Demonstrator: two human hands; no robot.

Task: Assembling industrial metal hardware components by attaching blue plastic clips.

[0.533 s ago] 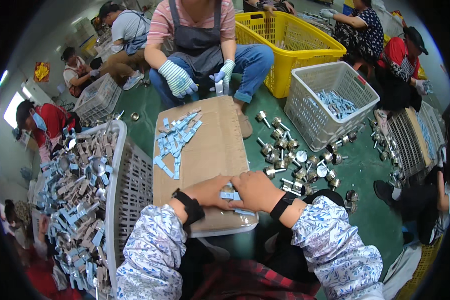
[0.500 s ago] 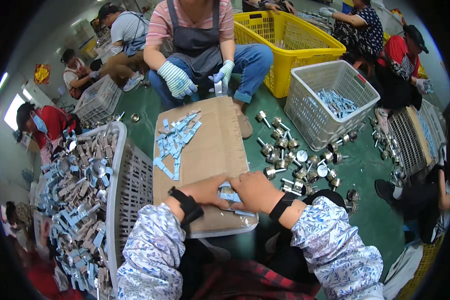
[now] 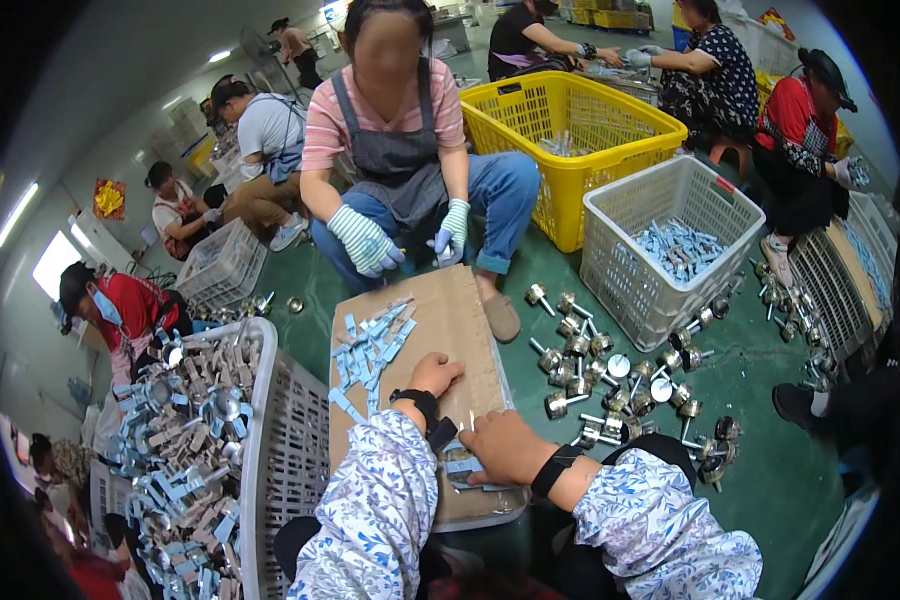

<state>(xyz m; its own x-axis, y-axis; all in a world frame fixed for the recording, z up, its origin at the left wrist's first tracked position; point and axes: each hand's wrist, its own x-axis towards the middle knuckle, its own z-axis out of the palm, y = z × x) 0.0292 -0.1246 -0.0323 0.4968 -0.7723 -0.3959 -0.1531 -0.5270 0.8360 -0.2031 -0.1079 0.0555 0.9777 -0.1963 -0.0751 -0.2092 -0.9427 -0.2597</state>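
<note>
My left hand (image 3: 436, 376) is over the board, right of a pile of light-blue strip-like pieces (image 3: 370, 345). Its back faces up and the thumb points right; most of its fingers are hidden, and I cannot see anything in it. My right hand (image 3: 503, 446) rests at the board's near end, with thumb and fingers closed about a light-blue metal piece (image 3: 462, 466). Part of that piece is covered by the hand. Under both hands lies a cardboard sheet (image 3: 440, 315) on a pale, low support.
At left, a grey crate (image 3: 260, 400) brims with blue and brown pieces. Metal strainer-like parts with stems (image 3: 610, 375) lie on the green floor at right, near a grey basket (image 3: 620, 260) and a yellow basket (image 3: 570, 170). A person in striped gloves (image 3: 365, 240) sits opposite; others work around.
My left hand has left the blue piece and moved forward toward the pile. The right hand stays by the piece. The view has tilted up, showing more of the room.
</note>
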